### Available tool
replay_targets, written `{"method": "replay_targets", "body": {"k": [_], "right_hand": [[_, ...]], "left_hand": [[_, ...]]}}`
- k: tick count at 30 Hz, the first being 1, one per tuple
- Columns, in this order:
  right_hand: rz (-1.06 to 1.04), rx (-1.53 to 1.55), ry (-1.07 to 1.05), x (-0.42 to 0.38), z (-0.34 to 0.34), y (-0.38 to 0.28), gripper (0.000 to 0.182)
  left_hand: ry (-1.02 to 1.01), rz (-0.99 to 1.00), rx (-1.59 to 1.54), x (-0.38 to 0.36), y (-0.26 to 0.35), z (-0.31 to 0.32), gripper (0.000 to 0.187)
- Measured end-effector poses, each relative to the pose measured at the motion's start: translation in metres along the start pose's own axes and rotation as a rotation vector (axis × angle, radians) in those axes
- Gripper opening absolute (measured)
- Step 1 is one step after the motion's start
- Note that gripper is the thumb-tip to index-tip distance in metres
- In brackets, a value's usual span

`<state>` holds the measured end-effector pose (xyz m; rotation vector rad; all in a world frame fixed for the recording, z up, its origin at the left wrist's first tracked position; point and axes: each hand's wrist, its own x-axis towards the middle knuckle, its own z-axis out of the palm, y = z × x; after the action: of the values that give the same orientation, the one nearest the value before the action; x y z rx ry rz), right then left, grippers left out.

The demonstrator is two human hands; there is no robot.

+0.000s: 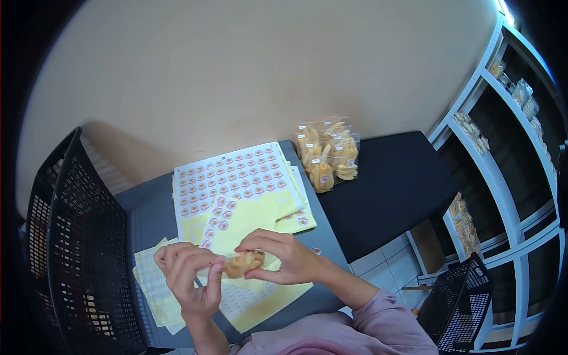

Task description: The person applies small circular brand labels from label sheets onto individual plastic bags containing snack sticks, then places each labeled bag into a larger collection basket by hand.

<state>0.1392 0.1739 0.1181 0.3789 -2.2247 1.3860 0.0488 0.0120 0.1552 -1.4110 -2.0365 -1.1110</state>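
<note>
A person sits at a grey worktop [148,213], seen from above. Both hands are closed on one small clear bag [239,264] of golden snack pieces, held just above the worktop at about 6 o'clock in the view. The left hand [189,278] pinches its left end; the right hand [278,257] covers its right end, fingertips pressing on top. Whether the bag already carries a sticker cannot be told.

At 12 o'clock from the hands lies a sticker sheet [234,177], mostly full of round orange labels, over partly emptied yellow sheets [260,216]. Beyond, at 1 o'clock, a pile of bags [328,154] stands, several showing labels, so some of the labelling looks done. A black basket [83,248] stands at 9 o'clock.
</note>
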Motion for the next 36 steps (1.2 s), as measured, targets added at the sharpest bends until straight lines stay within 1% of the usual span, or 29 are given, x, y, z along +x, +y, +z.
{"method": "replay_targets", "body": {"k": [1, 2, 3, 4, 5, 6, 7, 8, 10, 12, 13, 14, 16, 18, 19, 20, 22, 23, 24, 25, 26, 27, 28, 30, 31, 32, 34, 35, 36], "right_hand": [[0.043, -0.019, 0.032, -0.01, -0.009, 0.001, 0.041], [0.086, -0.038, 0.061, -0.019, -0.019, 0.002, 0.038], [0.04, -0.137, 0.166, -0.029, -0.03, 0.006, 0.034], [0.144, -0.114, 0.279, -0.043, -0.044, 0.015, 0.033], [0.247, -0.091, 0.39, -0.058, -0.059, 0.027, 0.031], [0.321, 0.106, 0.568, -0.068, -0.072, 0.04, 0.029], [0.422, 0.298, 0.685, -0.076, -0.088, 0.042, 0.027], [0.416, 0.355, 0.728, -0.084, -0.106, 0.049, 0.027], [0.432, 0.37, 0.737, -0.101, -0.128, 0.057, 0.027], [0.441, 0.381, 0.688, -0.109, -0.132, 0.056, 0.028], [0.448, 0.393, 0.644, -0.111, -0.129, 0.055, 0.028], [0.448, 0.432, 0.577, -0.113, -0.122, 0.056, 0.028], [0.472, 0.524, 0.449, -0.112, -0.099, 0.051, 0.027], [0.48, 0.594, 0.242, -0.113, -0.072, 0.046, 0.028], [0.487, 0.598, 0.165, -0.116, -0.058, 0.044, 0.03], [0.458, 0.594, 0.072, -0.116, -0.049, 0.038, 0.033], [0.475, 0.485, -0.041, -0.118, -0.035, 0.031, 0.032], [0.43, 0.459, -0.055, -0.12, -0.032, 0.033, 0.032], [0.377, 0.434, -0.072, -0.118, -0.032, 0.037, 0.032], [0.243, 0.26, -0.035, -0.114, -0.035, 0.036, 0.032], [0.234, 0.168, -0.003, -0.113, -0.036, 0.038, 0.03], [0.304, 0.141, 0.011, -0.112, -0.039, 0.037, 0.029], [0.375, 0.105, 0.03, -0.112, -0.043, 0.035, 0.028], [0.424, 0.083, 0.058, -0.107, -0.047, 0.037, 0.026], [0.376, 0.067, 0.055, -0.103, -0.045, 0.04, 0.024], [0.367, 0.074, 0.046, -0.097, -0.04, 0.041, 0.024], [0.412, 0.055, -0.038, -0.083, -0.029, 0.04, 0.022], [0.427, 0.044, -0.074, -0.072, -0.022, 0.034, 0.02], [0.425, 0.041, -0.082, -0.062, -0.011, 0.036, 0.02]], "left_hand": [[-0.09, 0.016, -0.011, -0.001, 0.004, 0.005, 0.019], [-0.095, 0.016, -0.012, -0.001, 0.011, 0.016, 0.019], [0.048, -0.048, -0.117, -0.003, 0.019, 0.031, 0.036], [0.193, -0.114, -0.221, -0.004, 0.027, 0.042, 0.053], [0.078, -0.171, -0.209, -0.011, 0.03, 0.041, 0.074], [0.08, -0.177, -0.208, -0.015, 0.035, 0.046, 0.074], [0.115, -0.204, -0.235, -0.017, 0.041, 0.051, 0.069], [0.15, -0.23, -0.262, -0.02, 0.047, 0.057, 0.063], [0.128, -0.281, -0.293, -0.027, 0.057, 0.068, 0.061], [0.12, -0.379, -0.388, -0.034, 0.066, 0.081, 0.06], [0.101, -0.436, -0.475, -0.037, 0.069, 0.09, 0.064], [0.08, -0.523, -0.625, -0.044, 0.071, 0.101, 0.072], [0.016, -0.687, -0.87, -0.055, 0.08, 0.119, 0.081], [-0.001, -0.82, -0.974, -0.07, 0.087, 0.127, 0.086], [0.063, -0.783, -1.036, -0.075, 0.092, 0.129, 0.076], [0.086, -0.808, -1.014, -0.085, 0.094, 0.127, 0.076], [0.063, -0.928, -1.045, -0.105, 0.094, 0.123, 0.06], [0.134, -0.916, -0.992, -0.113, 0.096, 0.123, 0.047], [0.162, -0.931, -0.966, -0.12, 0.095, 0.118, 0.047], [0.203, -0.987, -0.96, -0.129, 0.096, 0.111, 0.046], [0.246, -1.04, -0.956, -0.138, 0.095, 0.104, 0.045], [0.342, -1.026, -0.867, -0.15, 0.092, 0.1, 0.044], [0.369, -1.025, -0.852, -0.165, 0.087, 0.096, 0.044], [0.724, -1.233, -0.799, -0.19, 0.076, 0.082, 0.041], [0.791, -1.278, -0.711, -0.196, 0.071, 0.073, 0.045], [0.804, -1.274, -0.703, -0.202, 0.067, 0.06, 0.045], [0.969, -0.978, -1.136, -0.217, 0.06, 0.032, 0.049], [0.974, -0.966, -1.134, -0.226, 0.059, 0.018, 0.053], [0.983, -0.965, -1.136, -0.227, 0.059, 0.01, 0.053]]}}
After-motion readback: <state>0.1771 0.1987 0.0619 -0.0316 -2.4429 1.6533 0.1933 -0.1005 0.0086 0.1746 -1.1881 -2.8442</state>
